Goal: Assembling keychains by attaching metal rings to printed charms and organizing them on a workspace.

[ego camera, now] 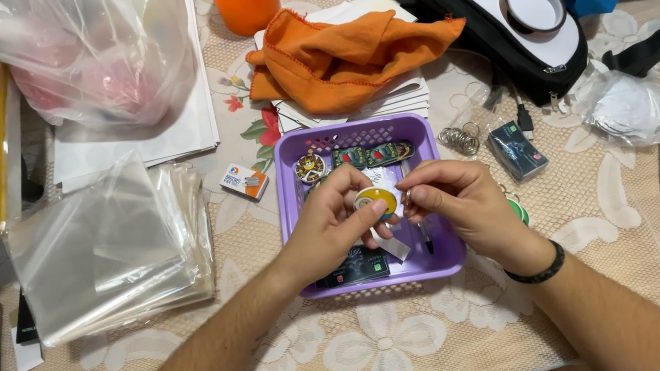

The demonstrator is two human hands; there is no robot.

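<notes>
Head view, looking down on my two hands over the purple basket (445,257) on the counter (390,351). My left hand (328,234) pinches a small round badge (375,200), yellow and white on its face, by its rim between thumb and fingertips; my right hand (459,205) is closed beside it, its fingertips meeting the badge's right edge, apparently on something small there. The badge hangs just above the basket's middle. I judge it light, stiff and smooth-faced, so likely to slip if pressed on the flat; the rim is the sound place to hold it. Further badges (367,154) lie in a row along the basket's far wall. Near the basket: a heap of metal rings (456,140) to the right, a stack of clear bags (109,253) to the left, an orange cloth (346,57) beyond. Hidden or unclear: the badge's back, whatever my right fingertips grip, and the basket floor under my palms; a dark card (357,269) shows only in part.
</notes>
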